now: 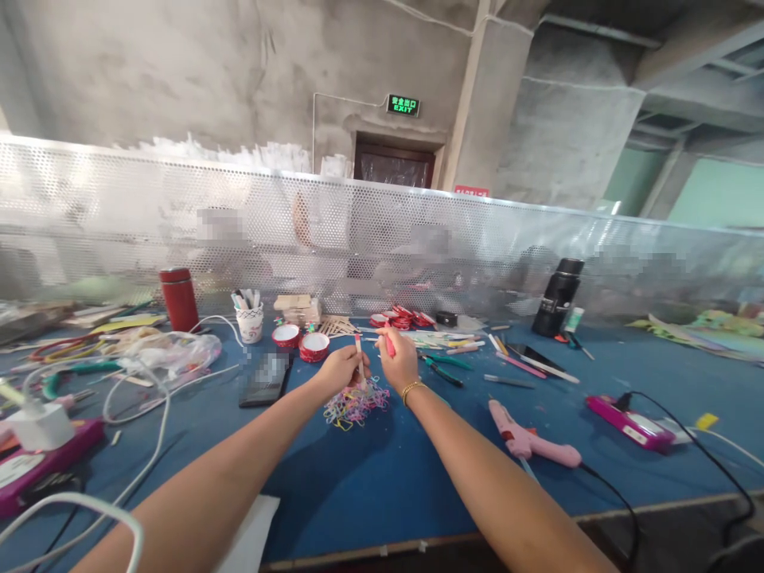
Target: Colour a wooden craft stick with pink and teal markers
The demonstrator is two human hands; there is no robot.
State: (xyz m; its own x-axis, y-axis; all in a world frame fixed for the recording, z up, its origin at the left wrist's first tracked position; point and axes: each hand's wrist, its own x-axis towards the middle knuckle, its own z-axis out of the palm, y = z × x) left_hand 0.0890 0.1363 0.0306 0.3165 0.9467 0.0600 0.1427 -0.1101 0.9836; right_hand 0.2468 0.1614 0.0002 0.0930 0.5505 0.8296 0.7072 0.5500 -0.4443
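In the head view my left hand (341, 371) is closed on a flat wooden stick (360, 362) with a red tip, held upright. Beside it, my right hand (399, 362) grips a pinkish-red marker (389, 342), whose lower end is hidden by the fingers. Just below both hands lies a heap of thin, many-coloured bands (356, 406) on the blue tabletop (370, 493). Behind the hands stand two round red tins (313, 345) with white tops, near a fan of loose wooden sticks (343, 325).
Right of me lie green-handled pliers (442, 370), a pink glue gun (531, 438) and a magenta power strip (629, 424). A black phone (267, 380), a cup of pens (249, 320), a red flask (179, 299) and white cables (160, 434) are left. A perforated metal screen (334, 231) bounds the back.
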